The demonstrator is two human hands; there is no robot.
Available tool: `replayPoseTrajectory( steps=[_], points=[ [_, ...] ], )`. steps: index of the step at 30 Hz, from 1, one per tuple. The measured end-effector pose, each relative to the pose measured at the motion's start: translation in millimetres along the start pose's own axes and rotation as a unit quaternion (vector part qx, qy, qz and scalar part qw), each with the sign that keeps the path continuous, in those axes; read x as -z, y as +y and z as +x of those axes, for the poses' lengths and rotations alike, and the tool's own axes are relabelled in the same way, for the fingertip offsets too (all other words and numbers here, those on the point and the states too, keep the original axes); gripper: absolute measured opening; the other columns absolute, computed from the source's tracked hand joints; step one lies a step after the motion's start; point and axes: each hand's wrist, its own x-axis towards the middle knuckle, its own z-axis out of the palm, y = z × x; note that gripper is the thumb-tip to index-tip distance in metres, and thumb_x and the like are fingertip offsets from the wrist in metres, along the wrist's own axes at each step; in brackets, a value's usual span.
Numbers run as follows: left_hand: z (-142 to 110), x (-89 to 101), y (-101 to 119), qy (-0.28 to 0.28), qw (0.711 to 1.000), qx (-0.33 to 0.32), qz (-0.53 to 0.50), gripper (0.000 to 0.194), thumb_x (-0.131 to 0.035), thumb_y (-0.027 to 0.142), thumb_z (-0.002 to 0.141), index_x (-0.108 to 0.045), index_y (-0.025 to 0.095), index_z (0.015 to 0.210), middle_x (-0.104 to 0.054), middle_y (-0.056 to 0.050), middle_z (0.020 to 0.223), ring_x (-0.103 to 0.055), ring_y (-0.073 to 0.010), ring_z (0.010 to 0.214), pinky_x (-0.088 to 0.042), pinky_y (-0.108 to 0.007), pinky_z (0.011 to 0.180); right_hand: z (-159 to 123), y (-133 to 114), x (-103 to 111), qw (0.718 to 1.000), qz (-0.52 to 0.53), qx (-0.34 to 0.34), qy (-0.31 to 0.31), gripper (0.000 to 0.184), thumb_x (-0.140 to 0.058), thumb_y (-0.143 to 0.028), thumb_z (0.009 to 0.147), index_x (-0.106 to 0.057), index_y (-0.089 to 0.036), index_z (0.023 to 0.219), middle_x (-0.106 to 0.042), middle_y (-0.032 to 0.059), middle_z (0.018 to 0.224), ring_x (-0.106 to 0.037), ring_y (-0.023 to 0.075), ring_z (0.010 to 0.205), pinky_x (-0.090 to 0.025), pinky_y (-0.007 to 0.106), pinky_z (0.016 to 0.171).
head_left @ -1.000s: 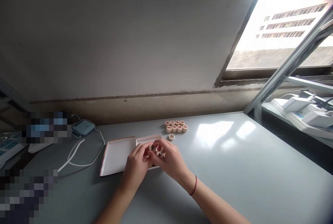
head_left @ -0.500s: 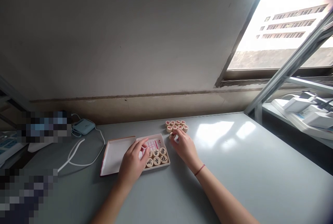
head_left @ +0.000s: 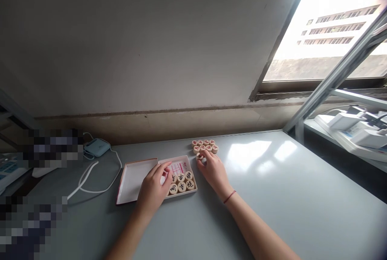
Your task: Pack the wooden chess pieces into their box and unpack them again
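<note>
My right hand (head_left: 214, 171) pinches a round wooden Chinese chess piece (head_left: 198, 156) at the tabletop, just in front of a double row of red-marked chess pieces (head_left: 206, 142). Part of the pinched piece is covered by the fingers. To the left, an open cardboard box (head_left: 193, 177) holds several black-marked chess pieces (head_left: 182, 187) in its near part, and a sheet with pink lines (head_left: 179, 167) shows behind them. Above the box's left side hovers my left hand (head_left: 153, 185), thumb and forefinger apart and nothing seen between them. It hides some of the box's contents.
The box's lid (head_left: 133, 181) lies folded out on the grey table (head_left: 272, 203). A white cable (head_left: 102, 189) and a light-blue device (head_left: 97, 147) are at the left. White plugs (head_left: 346, 121) crowd a shelf at the right, beyond a metal post (head_left: 326, 72).
</note>
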Motion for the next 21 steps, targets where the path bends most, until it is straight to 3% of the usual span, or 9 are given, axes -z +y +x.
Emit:
replayPoseTrajectory(
  steps=[5,8,13,16,21],
  points=[
    [-1,-2.0,-5,-0.008,0.999,-0.011,0.045,0.022,-0.046,0.024,0.09,-0.064,0.02,0.102,-0.069,-0.004,0.089,-0.064,-0.0181,0.081,-0.048,-0.029,0.074,1,-3,3,0.999,0.009,0.022,0.036,0.014,-0.048,-0.023,0.085,-0.059,-0.02,0.092,-0.063,0.0073,0.088,-0.057,0.0216,0.084,-0.044,0.03,0.071],
    [-2,-3.0,-6,-0.046,0.992,-0.02,0.119,0.023,-0.045,0.024,0.091,-0.068,0.022,0.095,-0.07,-0.005,0.093,-0.062,-0.0215,0.088,-0.044,-0.033,0.075,-4,-18,12,0.996,0.061,0.052,0.049,0.017,-0.046,-0.03,0.09,-0.059,-0.02,0.094,-0.062,0.0079,0.092,-0.057,0.0196,0.082,-0.044,0.028,0.07],
    [-4,-4.6,2,-0.098,0.983,-0.024,0.156,0.026,-0.045,0.022,0.09,-0.068,0.022,0.078,-0.071,-0.005,0.091,-0.057,-0.0242,0.093,-0.039,-0.037,0.077,-14,-44,18,0.991,0.093,0.028,-0.091,0.031,-0.039,-0.041,0.095,-0.058,-0.023,0.078,-0.057,-0.0008,0.066,-0.051,0.0131,0.055,-0.034,0.023,0.052],
    [-4,-4.5,6,-0.103,0.986,-0.002,0.129,0.019,-0.048,0.024,0.088,-0.064,0.022,0.078,-0.071,-0.003,0.085,-0.058,-0.0231,0.089,-0.039,-0.036,0.076,-17,-48,15,0.989,0.088,0.019,-0.117,0.033,-0.041,-0.039,0.095,-0.057,-0.023,0.071,-0.055,-0.0017,0.06,-0.049,0.0132,0.052,-0.031,0.023,0.05],
    [-1,-1.7,7,-0.075,0.996,0.028,0.043,0.014,-0.05,0.029,0.088,-0.062,0.023,0.084,-0.069,-0.002,0.085,-0.061,-0.0212,0.085,-0.043,-0.035,0.079,-17,-47,18,0.992,0.095,0.078,-0.028,0.024,-0.043,-0.027,0.093,-0.063,-0.021,0.081,-0.062,0.0037,0.073,-0.055,0.0183,0.074,-0.04,0.028,0.069]
  ],
)
